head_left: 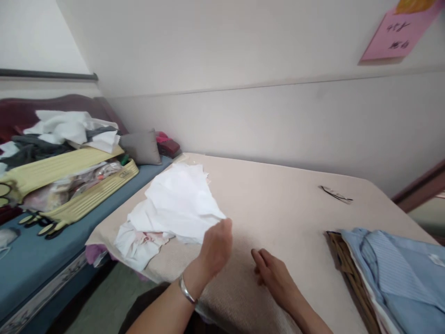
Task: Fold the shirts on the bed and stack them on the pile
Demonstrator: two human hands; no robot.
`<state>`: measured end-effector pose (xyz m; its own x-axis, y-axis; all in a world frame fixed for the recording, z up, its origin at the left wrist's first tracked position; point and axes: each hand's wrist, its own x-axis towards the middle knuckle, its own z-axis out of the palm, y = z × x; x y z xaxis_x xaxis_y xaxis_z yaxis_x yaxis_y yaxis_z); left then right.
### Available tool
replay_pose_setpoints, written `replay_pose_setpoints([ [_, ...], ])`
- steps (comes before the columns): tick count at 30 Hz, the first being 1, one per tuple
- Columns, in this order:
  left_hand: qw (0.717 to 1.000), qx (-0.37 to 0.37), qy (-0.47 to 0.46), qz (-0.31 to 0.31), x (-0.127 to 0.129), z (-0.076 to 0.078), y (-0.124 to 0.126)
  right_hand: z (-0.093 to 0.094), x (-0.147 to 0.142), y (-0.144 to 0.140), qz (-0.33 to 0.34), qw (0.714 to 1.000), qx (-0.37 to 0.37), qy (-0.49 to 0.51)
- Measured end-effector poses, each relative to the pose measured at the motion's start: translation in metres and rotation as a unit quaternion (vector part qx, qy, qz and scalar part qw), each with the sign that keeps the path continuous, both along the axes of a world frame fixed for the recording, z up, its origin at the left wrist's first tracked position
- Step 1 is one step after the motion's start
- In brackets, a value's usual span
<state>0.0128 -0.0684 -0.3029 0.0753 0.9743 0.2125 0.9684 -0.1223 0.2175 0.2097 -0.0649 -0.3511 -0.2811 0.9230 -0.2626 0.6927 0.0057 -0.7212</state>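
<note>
My left hand [216, 248], a silver bangle on its wrist, pinches the near edge of a white cloth piece [181, 204] lying on top of a loose pile of white fabric pieces [139, 239] at the table's left side. My right hand [273, 274] rests on the beige table cover [278, 213] just right of the left hand, fingers curled loosely and holding nothing.
Folded light blue shirts [399, 273] lie on a stack at the table's right edge. A small dark tool [336, 195] lies at the far right. To the left, a blue-covered bed [31, 260] carries a yellow basket [79, 195] of clothes, cushions and scissors.
</note>
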Motion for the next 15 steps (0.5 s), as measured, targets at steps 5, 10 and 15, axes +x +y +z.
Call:
replay_pose_setpoints([
  [5, 0.982, -0.073, -0.018, -0.174, 0.022, -0.020, -0.019, -0.001, 0.005, 0.006, -0.037, 0.999, 0.001, -0.006],
  [10, 0.992, 0.003, -0.109, -0.063, 0.007, -0.009, -0.003, -0.005, 0.000, -0.005, 0.034, 0.983, 0.096, -0.156],
  [15, 0.891, 0.213, -0.401, -0.017, 0.014, 0.042, -0.025, -0.007, -0.006, -0.006, 0.085, 0.965, 0.102, -0.226],
])
